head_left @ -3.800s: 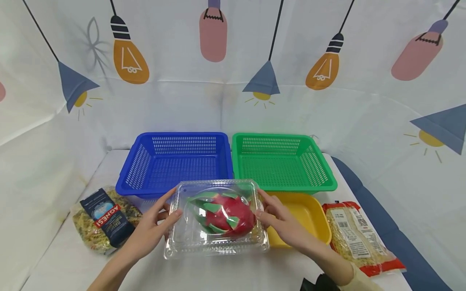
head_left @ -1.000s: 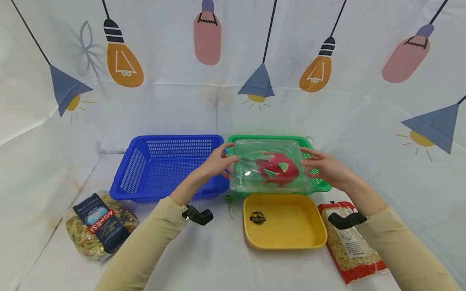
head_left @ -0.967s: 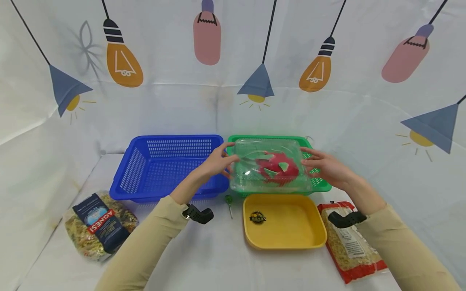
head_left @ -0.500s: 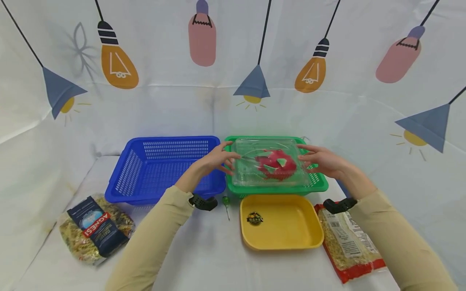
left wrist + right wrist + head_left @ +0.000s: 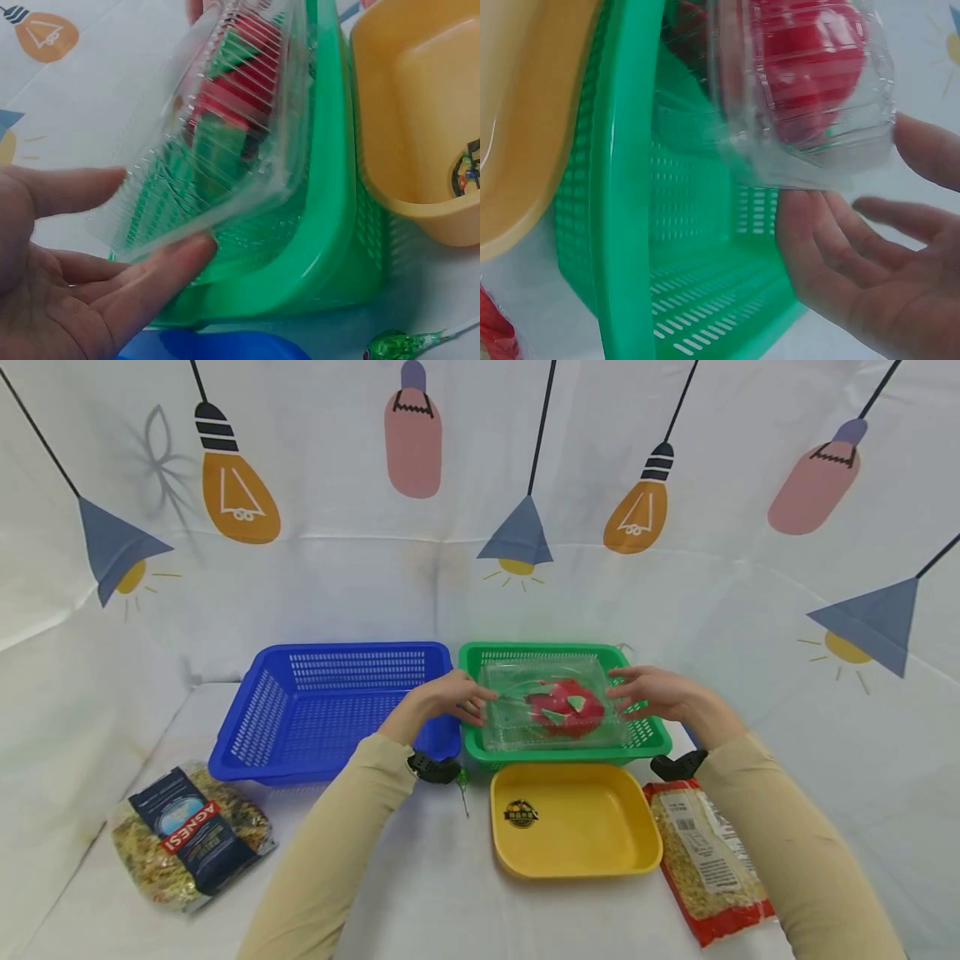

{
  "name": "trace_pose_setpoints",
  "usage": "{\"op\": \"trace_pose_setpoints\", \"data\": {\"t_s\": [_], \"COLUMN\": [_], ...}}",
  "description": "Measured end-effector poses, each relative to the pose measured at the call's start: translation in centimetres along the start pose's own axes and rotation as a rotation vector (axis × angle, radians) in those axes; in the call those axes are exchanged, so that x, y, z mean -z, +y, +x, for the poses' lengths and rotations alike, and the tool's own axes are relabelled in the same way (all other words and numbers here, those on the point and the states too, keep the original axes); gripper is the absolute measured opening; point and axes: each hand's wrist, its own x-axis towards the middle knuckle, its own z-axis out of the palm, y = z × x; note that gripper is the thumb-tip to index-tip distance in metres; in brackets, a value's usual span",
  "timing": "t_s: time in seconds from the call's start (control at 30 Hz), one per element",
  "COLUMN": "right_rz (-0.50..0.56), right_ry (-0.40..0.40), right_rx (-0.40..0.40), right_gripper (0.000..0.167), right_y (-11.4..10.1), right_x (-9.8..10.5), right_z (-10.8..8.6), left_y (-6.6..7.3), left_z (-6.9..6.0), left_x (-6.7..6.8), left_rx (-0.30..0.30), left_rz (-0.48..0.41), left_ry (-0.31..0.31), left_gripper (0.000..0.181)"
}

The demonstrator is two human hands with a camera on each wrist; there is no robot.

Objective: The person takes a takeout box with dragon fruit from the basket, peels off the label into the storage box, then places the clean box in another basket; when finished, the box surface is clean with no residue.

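Note:
A clear plastic clamshell box (image 5: pixel 510 731) with a red dragon fruit (image 5: pixel 567 708) inside sits low within the rim of the green basket (image 5: pixel 648 753). My left hand (image 5: pixel 452 695) holds the box's left end; in the left wrist view its thumb (image 5: pixel 75 189) lies on one side of the edge and the fingers on the other. At the opposite end my right hand (image 5: pixel 654 691) holds the box, fingertips under its corner and thumb against its side in the right wrist view. Whether the box touches the basket floor is hidden.
A blue basket (image 5: pixel 217 764) stands left of the green one. In front are a yellow tray (image 5: pixel 585 827) and a small green-topped pick (image 5: pixel 462 781). A pasta bag (image 5: pixel 191 835) lies left, a red-edged bag (image 5: pixel 708 860) right. A printed white curtain (image 5: pixel 337 585) hangs behind.
Both hands have carried the box from in front of the baskets to the green basket, then lowered it inside the rim. The yellow tray and pick are now uncovered.

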Motion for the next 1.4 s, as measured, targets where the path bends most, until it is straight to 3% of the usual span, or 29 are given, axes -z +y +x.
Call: {"op": "trace_pose_setpoints", "data": {"t_s": [0.23,0.43,0.53,0.67,0.8,0.97,1.03,1.23,1.4], "right_rz": [-0.020,0.016,0.021,0.009,0.001,-0.001,-0.006,-0.043,-0.075], "right_ry": [-0.009,-0.009,-0.005,0.023,0.051,0.048,0.048,0.062,0.012], "right_rx": [-0.044,-0.058,-0.059,-0.084,-0.106,-0.098,-0.091,-0.091,-0.092], "right_gripper": [0.067,0.064,0.063,0.060,0.060,0.061,0.061,0.060,0.060], "right_y": [1.0,2.0,2.2,2.3,2.7,3.4,3.6,3.6,3.3], "right_x": [0.2,0.3,0.1,-0.6,-1.0,-1.0,-1.0,-1.0,-0.8], "right_z": [0.8,1.4,1.7,2.1,2.5,2.9,3.0,3.1,3.3], "left_y": [0.5,0.8,0.7,0.3,0.1,-0.1,-0.2,-0.4,-0.4], "left_z": [0.5,1.1,1.6,2.2,2.4,2.8,2.9,3.8,4.2], "left_x": [-1.1,-2.4,-2.9,-3.3,-3.8,-4.6,-4.8,-5.3,-5.2], "left_rx": [0.004,0.004,0.003,0.011,0.012,0.033,0.038,0.030,0.044], "left_rz": [0.110,0.195,0.348,0.529,0.514,0.454,0.444,0.409,0.333], "left_ry": [0.021,0.081,0.108,0.121,0.128,0.123,0.118,0.124,0.136], "left_gripper": [0.056,0.053,0.035,0.028,0.051,0.061,0.056,0.016,0.049]}}
